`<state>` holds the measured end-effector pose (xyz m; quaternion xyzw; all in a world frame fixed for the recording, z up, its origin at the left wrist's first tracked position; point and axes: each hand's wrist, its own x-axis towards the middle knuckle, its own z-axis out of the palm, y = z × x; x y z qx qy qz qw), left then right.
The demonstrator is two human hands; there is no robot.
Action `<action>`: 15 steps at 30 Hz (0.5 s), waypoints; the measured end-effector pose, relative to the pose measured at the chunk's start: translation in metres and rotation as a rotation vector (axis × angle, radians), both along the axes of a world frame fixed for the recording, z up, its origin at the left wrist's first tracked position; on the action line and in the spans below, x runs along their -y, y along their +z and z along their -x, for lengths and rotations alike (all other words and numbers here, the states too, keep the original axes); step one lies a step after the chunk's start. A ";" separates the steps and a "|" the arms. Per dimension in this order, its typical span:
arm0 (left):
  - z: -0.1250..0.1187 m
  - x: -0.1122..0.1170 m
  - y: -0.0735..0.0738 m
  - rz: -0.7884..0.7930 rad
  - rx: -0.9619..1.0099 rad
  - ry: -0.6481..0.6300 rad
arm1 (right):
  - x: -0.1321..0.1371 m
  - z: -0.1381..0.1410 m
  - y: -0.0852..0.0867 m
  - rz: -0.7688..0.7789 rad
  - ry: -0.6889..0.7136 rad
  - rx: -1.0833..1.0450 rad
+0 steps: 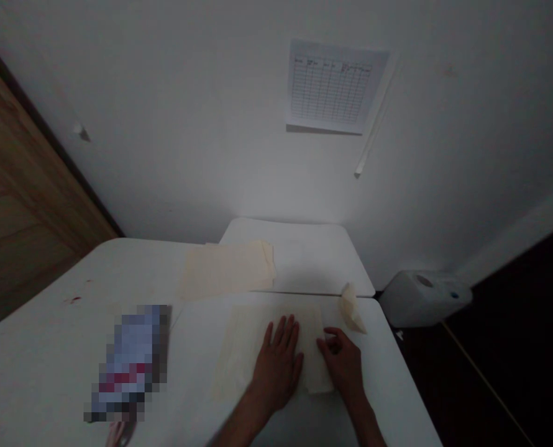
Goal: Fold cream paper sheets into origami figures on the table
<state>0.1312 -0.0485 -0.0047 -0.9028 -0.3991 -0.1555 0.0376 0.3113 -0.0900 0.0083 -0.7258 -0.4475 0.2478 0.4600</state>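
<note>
A thin cream sheet, apparently paper, lies on the white table in front of me. My left hand rests flat on it with fingers stretched out. The sheet's right part looks folded over into a strip. At that strip's right edge is my right hand, its fingers curled and the thumb and index finger pinching the edge. Beyond my right hand, a small folded cream piece stands up from the table. More cream sheets lie stacked farther back, left of centre.
At left on the white table lies a pixelated blue-white package. A second white tabletop meets the wall. A printed chart hangs above. On the floor at right sits a white plastic container.
</note>
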 end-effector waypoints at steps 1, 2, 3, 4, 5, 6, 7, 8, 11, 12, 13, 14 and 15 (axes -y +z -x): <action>0.000 0.000 0.000 0.000 0.001 0.003 | 0.000 0.000 0.000 0.002 -0.007 -0.001; 0.001 -0.001 0.000 0.002 0.003 0.010 | 0.000 0.000 0.001 0.005 -0.013 0.000; 0.001 -0.001 0.000 0.003 0.005 0.019 | -0.001 0.000 0.001 0.010 -0.018 0.001; 0.002 -0.001 0.000 0.004 0.007 0.027 | -0.001 0.001 0.001 0.016 -0.020 0.001; 0.002 -0.002 0.000 0.005 0.010 0.037 | -0.001 0.001 0.001 0.022 -0.020 0.001; 0.003 -0.002 0.000 0.007 0.013 0.046 | -0.001 0.001 0.001 0.027 -0.019 -0.001; 0.005 -0.003 -0.001 0.008 0.016 0.052 | -0.001 0.000 0.001 0.028 -0.019 -0.002; 0.006 -0.004 -0.001 0.010 0.019 0.059 | -0.001 0.000 0.001 0.027 -0.018 -0.001; 0.012 -0.007 0.000 0.014 0.022 0.090 | 0.000 0.000 0.001 0.021 -0.017 0.005; 0.014 -0.009 0.000 0.014 0.018 0.102 | 0.000 0.000 0.001 0.021 -0.018 0.002; 0.017 -0.010 0.000 0.014 0.012 0.114 | 0.000 0.000 0.000 0.022 -0.018 -0.004; 0.020 -0.011 0.000 0.013 0.006 0.125 | 0.000 0.000 0.000 0.024 -0.018 -0.012; 0.024 -0.013 0.000 0.012 0.001 0.135 | 0.000 0.000 0.000 0.027 -0.018 -0.021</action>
